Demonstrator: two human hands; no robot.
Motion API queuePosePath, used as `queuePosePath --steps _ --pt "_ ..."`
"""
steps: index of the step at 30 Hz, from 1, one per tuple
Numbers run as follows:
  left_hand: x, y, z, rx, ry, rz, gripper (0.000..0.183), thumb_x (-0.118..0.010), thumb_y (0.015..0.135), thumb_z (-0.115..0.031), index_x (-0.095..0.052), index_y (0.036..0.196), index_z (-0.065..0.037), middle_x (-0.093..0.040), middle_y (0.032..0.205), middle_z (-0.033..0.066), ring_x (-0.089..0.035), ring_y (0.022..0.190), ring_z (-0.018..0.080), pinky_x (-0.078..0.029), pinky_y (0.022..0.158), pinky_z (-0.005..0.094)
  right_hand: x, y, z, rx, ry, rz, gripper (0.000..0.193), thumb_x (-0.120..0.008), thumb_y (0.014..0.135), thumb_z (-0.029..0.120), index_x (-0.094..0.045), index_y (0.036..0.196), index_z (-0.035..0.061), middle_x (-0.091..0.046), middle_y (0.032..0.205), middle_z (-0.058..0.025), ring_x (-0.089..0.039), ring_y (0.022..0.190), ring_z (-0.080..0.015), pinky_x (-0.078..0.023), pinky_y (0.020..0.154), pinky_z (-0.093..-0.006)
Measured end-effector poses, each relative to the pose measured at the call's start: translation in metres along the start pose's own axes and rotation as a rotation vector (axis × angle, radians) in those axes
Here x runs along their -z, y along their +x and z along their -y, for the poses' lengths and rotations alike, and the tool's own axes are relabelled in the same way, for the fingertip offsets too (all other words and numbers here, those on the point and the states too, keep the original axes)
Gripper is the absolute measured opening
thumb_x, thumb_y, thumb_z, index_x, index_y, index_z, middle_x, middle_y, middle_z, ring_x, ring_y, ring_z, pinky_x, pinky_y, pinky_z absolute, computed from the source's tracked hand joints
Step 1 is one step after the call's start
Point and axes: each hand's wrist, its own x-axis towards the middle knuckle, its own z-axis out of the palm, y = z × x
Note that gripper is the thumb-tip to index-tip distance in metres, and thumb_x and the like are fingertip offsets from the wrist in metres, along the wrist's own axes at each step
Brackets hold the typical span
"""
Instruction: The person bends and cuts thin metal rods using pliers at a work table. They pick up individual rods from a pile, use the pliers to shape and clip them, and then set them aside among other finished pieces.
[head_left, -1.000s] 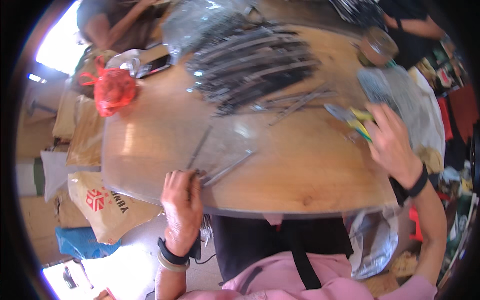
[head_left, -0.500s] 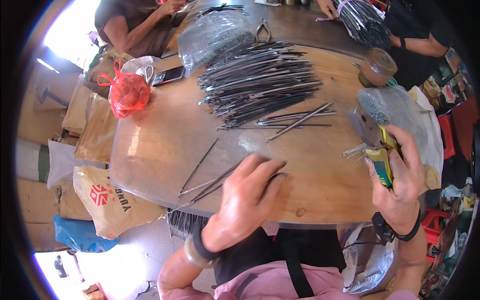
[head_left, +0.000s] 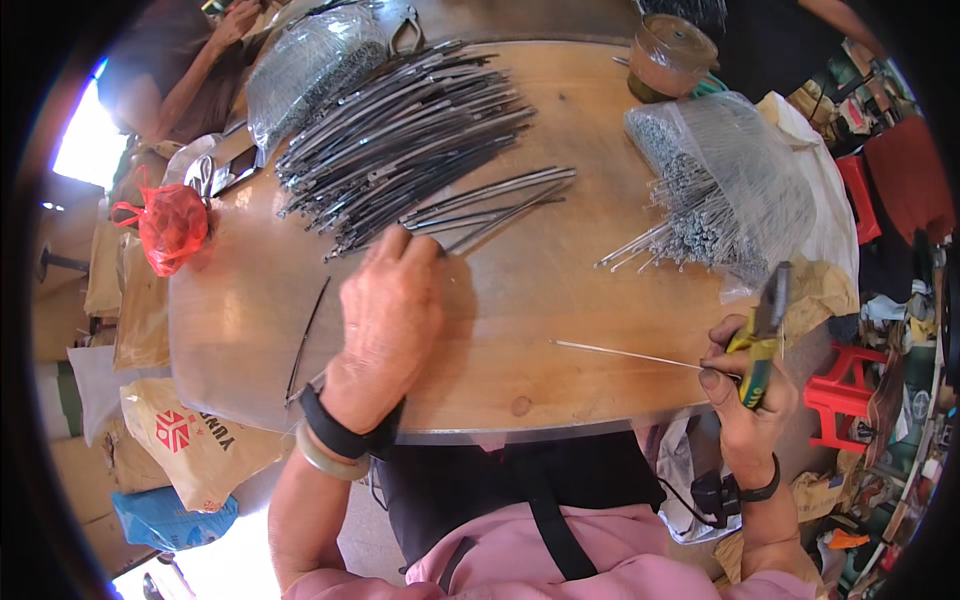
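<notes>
Across our desk (head_left: pixel 540 295), our right fingers (head_left: pixel 718 388) now grasp wire (head_left: pixel 630 351) plus pliers (head_left: pixel 768 312) while our left fingers (head_left: pixel 393 245), grip unclear, reach loose strips (head_left: pixel 505 188), bringing both materials to hand.

Dressed in a pink top (head_left: pixel 630 548) with a black strap (head_left: pixel 558 530), you wear a black left-wrist cuff (head_left: pixel 350 430) beside a pale bangle (head_left: pixel 324 458), plus a boxy black right wristband (head_left: pixel 714 496).

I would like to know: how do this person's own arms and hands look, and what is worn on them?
Both hands are without gloves and the forearms are bare below pink sleeves. The left hand has a wide black wristband and a pale, round bangle at its wrist. The right hand has a black strap with a dark, boxy piece.
</notes>
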Motion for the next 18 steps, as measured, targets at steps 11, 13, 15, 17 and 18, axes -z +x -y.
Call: queuePosePath --steps 11,13,15,17,18 --pt "0.056 -0.119 -0.036 1.188 -1.823 0.146 0.009 -0.062 0.089 -0.004 -0.055 0.093 0.000 -0.062 0.079 0.0170 -0.056 0.050 0.0208 -0.041 0.037 0.0275 0.015 -0.038 -0.009 -0.731 1.277 -0.081 0.019 -0.071 0.079 0.011 -0.054 0.085 0.0051 -0.044 0.104 -0.0053 -0.044 0.082 -0.0157 -0.042 0.064 -0.0288" --pt "0.046 -0.124 -0.038 1.153 -1.950 0.036 0.013 -0.062 0.088 -0.003 -0.056 0.098 0.000 -0.062 0.082 0.0171 -0.057 0.053 0.0212 -0.043 0.040 0.0271 0.004 -0.040 -0.003 -0.718 1.285 -0.062 0.021 -0.073 0.078 0.013 -0.054 0.085 0.0058 -0.044 0.103 -0.0055 -0.044 0.082 -0.0157 -0.042 0.064 -0.0285" --pt "0.037 -0.120 -0.048 1.096 -2.070 -0.101 0.024 -0.062 0.085 -0.001 -0.056 0.108 0.000 -0.062 0.087 0.0171 -0.058 0.058 0.0223 -0.045 0.047 0.0280 -0.011 -0.033 0.005 -0.734 1.260 -0.014 0.023 -0.074 0.076 0.015 -0.054 0.084 0.0069 -0.045 0.103 -0.0061 -0.044 0.082 -0.0164 -0.041 0.065 -0.0281" --pt "0.035 -0.116 -0.056 1.038 -2.143 0.058 0.039 -0.064 0.081 0.001 -0.056 0.120 -0.001 -0.062 0.083 0.0162 -0.059 0.059 0.0250 -0.046 0.050 0.0313 -0.023 -0.030 0.005 -0.706 1.188 0.028 0.024 -0.075 0.076 0.015 -0.055 0.084 0.0046 -0.048 0.106 -0.0089 -0.047 0.083 -0.0183 -0.042 0.066 -0.0296" --pt "0.032 -0.118 -0.056 0.991 -2.172 0.204 0.042 -0.064 0.080 0.002 -0.056 0.121 -0.001 -0.062 0.081 0.0163 -0.059 0.059 0.0258 -0.046 0.049 0.0322 -0.024 -0.028 0.007 -0.698 1.122 0.065 0.024 -0.076 0.076 0.016 -0.056 0.084 0.0035 -0.049 0.106 -0.0104 -0.048 0.084 -0.0188 -0.042 0.067 -0.0301"
